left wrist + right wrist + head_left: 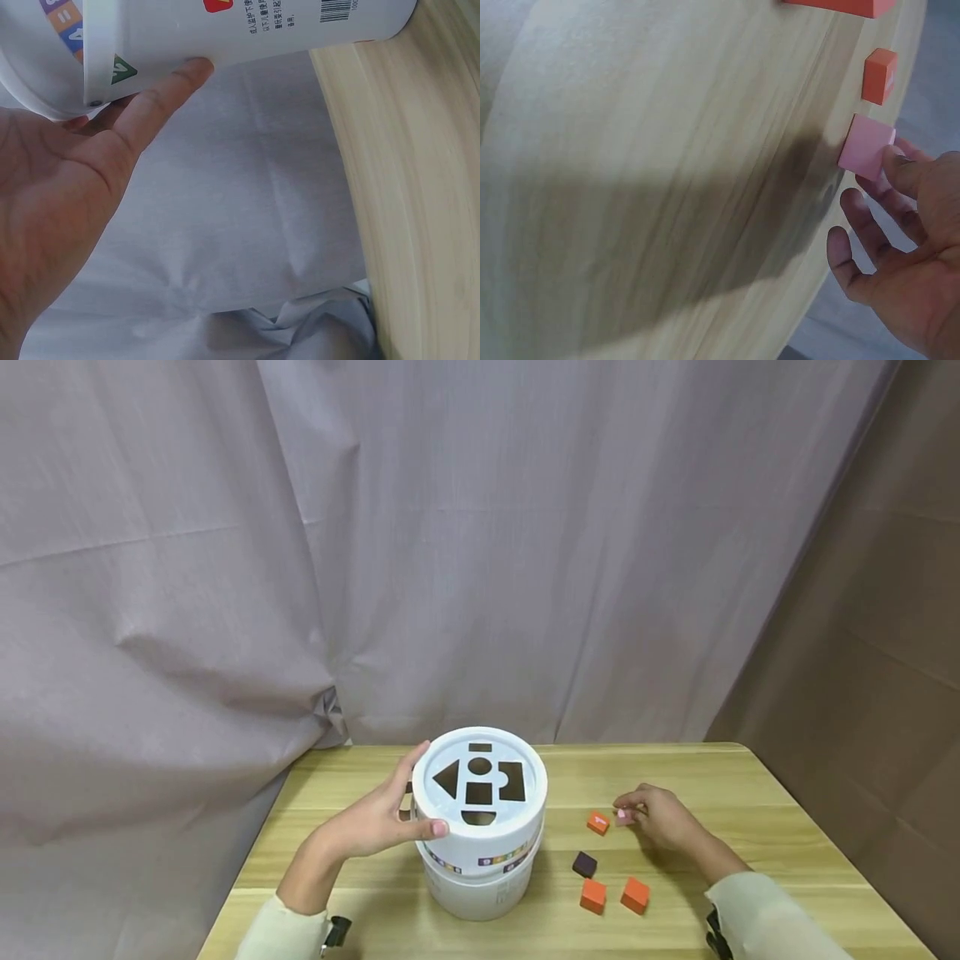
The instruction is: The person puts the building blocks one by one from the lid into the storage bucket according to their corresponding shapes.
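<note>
**Clearly a loose pinch on the pink block is the weak point**

Right now the right hand sits on the tabletop to the right of the white shape-sorter bucket, its fingertips closed on a small pink block. In the right wrist view the pink block is held only at one corner by a fingertip, with the other fingers spread below it and not touching. That is a thin hold: if the block is lifted this way it may well pivot or drop, and it could bounce toward the near edge of the tabletop.

An orange block lies just beside the pink one, on its left. A clumsy lift or a slip could knock it and send it sliding toward the bucket.

The left hand is curved around the bucket's lid rim, thumb on the front and fingers at the back; the left wrist view shows one straight finger pressed against the white wall. The bucket stands near the left part of the tabletop. Too hard a push from this hand could tilt or shift it, or loosen the lid.

A dark purple block and two more orange blocks lie nearer the person, apart from the hands, and look safe from either.
</note>
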